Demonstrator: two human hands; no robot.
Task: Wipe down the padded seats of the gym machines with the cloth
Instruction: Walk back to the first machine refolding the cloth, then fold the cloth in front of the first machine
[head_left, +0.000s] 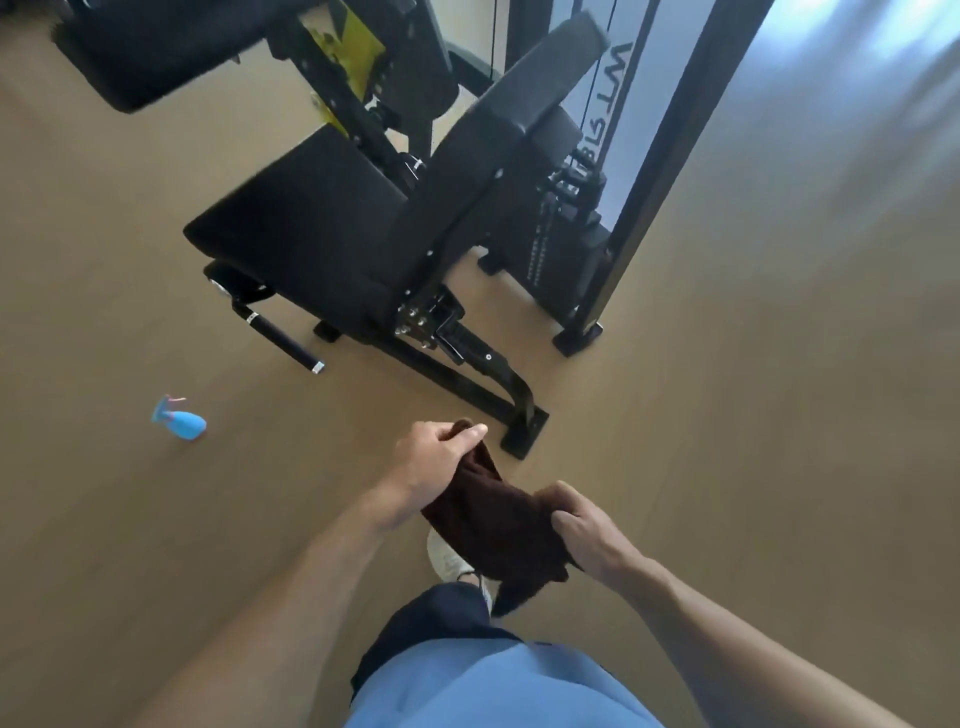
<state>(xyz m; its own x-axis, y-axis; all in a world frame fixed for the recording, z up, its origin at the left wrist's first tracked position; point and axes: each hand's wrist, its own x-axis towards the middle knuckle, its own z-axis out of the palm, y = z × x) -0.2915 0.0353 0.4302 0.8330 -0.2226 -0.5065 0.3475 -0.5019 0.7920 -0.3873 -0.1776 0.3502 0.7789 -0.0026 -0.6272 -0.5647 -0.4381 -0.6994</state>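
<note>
Both hands are clamped on the cloth (496, 519) (dark brown), held up over the floor (727, 415): left hand (434, 462) gripping the top end, right hand (587, 530) the lower part. The seat (306, 218) sits ahead, untouched. A blue bottle (182, 420) lies off left.
</note>
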